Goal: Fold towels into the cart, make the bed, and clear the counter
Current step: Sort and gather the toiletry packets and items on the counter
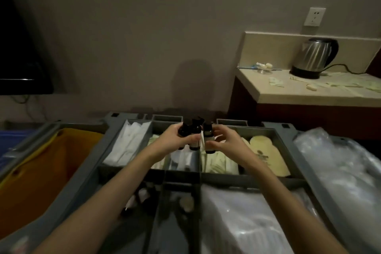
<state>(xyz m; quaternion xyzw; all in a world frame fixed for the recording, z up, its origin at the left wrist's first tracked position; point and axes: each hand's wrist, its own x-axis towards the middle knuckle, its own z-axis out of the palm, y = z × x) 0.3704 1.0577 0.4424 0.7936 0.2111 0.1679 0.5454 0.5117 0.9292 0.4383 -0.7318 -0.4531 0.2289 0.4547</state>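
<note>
Grey plastic housekeeping cart (224, 179) fills the near half of the view, its top tray split into compartments. Over the far middle compartments, the left grip (171, 139) is clenched round two small dark bottles (195, 128), held side by side and upright. The right grip (224, 140) pinches a third dark bottle (208, 140) just beside them, nearly touching. Bunched upright like this, the three look as if they are being gathered into one set. That may be to carry them in one go or to drop them into a single compartment; I cannot tell which.

Below them lie white folded packets (129, 144) on the left and pale yellow sachets (218, 163) on the right, so the tray seems to sort supplies by kind. An orange-yellow cloth bag (41, 171) hangs at the cart's left end, likely for laundry or rubbish. Clear plastic-wrapped bundles (340, 161) lie at its right end.

Far right, well apart from both grips, the beige stone table (309, 97) carries a steel electric kettle (315, 55) and scattered wrappers (276, 82), so clearing it seems not yet done. No towel or bed is in view.
</note>
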